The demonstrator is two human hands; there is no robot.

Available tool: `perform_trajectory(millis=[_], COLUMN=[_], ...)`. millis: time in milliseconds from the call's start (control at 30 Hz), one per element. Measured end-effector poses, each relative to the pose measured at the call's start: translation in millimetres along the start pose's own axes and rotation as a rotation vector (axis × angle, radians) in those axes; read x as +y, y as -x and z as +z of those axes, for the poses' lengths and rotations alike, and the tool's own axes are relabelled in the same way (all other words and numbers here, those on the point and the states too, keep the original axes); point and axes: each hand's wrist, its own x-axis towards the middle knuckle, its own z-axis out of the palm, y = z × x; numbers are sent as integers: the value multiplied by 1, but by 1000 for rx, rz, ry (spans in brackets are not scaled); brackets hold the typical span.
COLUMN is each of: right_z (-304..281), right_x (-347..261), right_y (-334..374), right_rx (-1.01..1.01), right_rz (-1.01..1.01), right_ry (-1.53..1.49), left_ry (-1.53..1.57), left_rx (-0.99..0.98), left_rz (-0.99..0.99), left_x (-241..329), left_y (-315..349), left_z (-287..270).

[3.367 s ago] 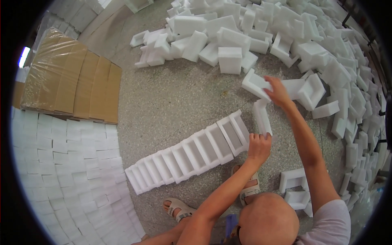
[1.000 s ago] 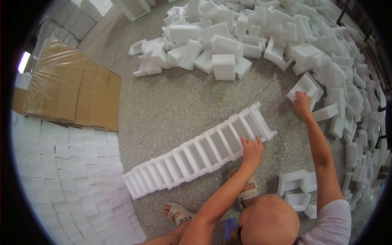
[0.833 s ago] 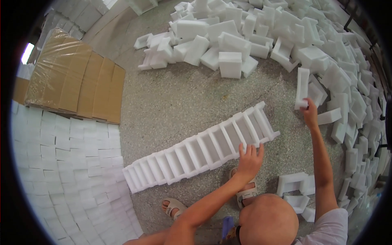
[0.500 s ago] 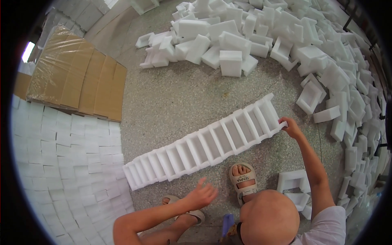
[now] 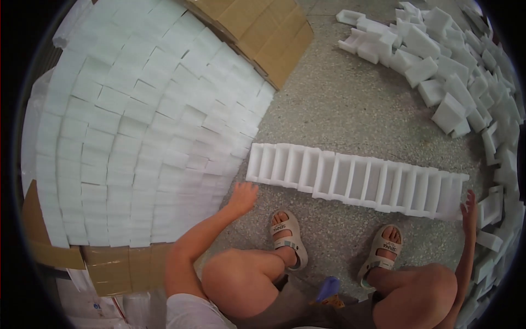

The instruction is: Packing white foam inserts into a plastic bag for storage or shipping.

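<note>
A long row of white foam frames [image 5: 342, 178] lies on the floor in front of my feet, the pieces pressed one against another with their hollows facing up. My left hand [image 5: 244, 198] is just below the row's left end, fingers loosely stretched and holding nothing. At the opposite end, my right hand [image 5: 469, 211] is held upright close beside the last frame, its fingers apart. Whether the right fingertips touch the foam cannot be made out.
A tall stack of white foam blocks [image 5: 148, 126] fills the left side, reaching the row's left end. Flat brown cardboard [image 5: 268, 33] stands behind it. Loose foam frames [image 5: 449, 112] are heaped along the right. A blue object [image 5: 329, 288] lies between my legs.
My view has swung left. My right hand has let go of the row's right end, and my left hand has moved to its left end. The row now appears tilted the other way.
</note>
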Motion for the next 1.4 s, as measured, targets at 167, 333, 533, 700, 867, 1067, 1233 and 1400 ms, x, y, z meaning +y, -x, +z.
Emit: perform_trajectory(millis=[167,333,533,700,867,1067,1233,1400], right_z=[-10,-46,-53,-62,-51,-78,-68,-73], right_x=[-37,12,52,60,52,85,39,17], right_y=[6,-23,-19,-31,-45,-43,-28,-15], right_rx=[-148,-217,-243,-208,-244,-245,-195,-389], right_rz=[-74,-3,43,44,28,-42,-48,-28], right_ry=[339,391,244,155,141,327,375,347], left_ry=[119,185,80,73,76,316,237,570], left_rx=[445,470,623,718,605,555,348,107], left_rz=[-230,250,325,340,258,-160,-685,-601], left_x=[29,200,250,261,253,209,116,119], left_y=[-60,-142,-189,-200,-190,-176,-150,-137], left_z=[-13,-47,-41,-51,-46,-47,-34,-34])
